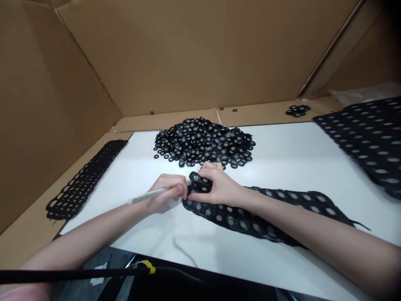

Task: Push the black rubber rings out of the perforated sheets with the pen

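Observation:
A black rubber strip [269, 213] full of round mesh-centred rings lies across the white board [282, 159]. My right hand [219, 186] pinches the strip's folded left end, fingers closed on it. My left hand [166, 196] is closed around a thin white stick [145, 196], its tip meeting the strip's end beside the right fingers. Just behind both hands sits a pile of loose black rings [203, 142].
An emptied black strip with holes [84, 179] lies at the board's left edge. A stack of full ring sheets [369, 142] fills the right side. A few stray rings [297, 110] lie on the cardboard floor; cardboard walls [188, 54] enclose the space. A black cable [78, 274] crosses the near edge.

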A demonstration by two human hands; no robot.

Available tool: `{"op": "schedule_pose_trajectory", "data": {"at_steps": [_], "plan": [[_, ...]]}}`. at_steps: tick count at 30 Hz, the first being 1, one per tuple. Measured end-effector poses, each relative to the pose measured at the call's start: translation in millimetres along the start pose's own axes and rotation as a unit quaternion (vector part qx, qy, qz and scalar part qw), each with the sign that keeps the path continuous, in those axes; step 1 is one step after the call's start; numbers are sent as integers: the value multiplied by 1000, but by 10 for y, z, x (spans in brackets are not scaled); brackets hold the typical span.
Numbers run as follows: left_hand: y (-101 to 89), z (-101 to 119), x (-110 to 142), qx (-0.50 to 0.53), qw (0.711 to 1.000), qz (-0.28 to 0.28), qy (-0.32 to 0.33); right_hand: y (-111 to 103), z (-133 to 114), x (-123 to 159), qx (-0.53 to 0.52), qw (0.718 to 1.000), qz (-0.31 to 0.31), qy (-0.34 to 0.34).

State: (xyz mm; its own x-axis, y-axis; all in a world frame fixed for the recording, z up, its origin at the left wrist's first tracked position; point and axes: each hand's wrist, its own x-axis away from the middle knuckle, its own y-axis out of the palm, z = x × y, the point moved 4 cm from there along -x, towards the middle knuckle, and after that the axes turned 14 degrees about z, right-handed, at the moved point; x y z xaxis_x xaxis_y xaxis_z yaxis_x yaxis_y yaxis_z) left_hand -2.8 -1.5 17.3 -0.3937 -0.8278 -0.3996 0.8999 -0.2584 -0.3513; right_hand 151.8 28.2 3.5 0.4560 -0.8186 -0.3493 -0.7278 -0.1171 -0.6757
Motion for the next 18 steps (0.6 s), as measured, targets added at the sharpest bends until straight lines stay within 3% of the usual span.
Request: {"op": "schedule_pose_trajectory", "data": {"at_steps": [5,9,11,18], "plan": [[7,13,-8,16,1000,-12,-2,2,-2,2,4,1000,-21,0],[-60,-64,-26,135,987,45,-71,2,-4,1,2,1000,-26,8],[-54,-106,-21,174,978,41,-107,1,-6,0,0,1000,-26,11],[16,-77,-24,169,978,19,-118,5,-10,-12,-15,999,-32,27]]}}
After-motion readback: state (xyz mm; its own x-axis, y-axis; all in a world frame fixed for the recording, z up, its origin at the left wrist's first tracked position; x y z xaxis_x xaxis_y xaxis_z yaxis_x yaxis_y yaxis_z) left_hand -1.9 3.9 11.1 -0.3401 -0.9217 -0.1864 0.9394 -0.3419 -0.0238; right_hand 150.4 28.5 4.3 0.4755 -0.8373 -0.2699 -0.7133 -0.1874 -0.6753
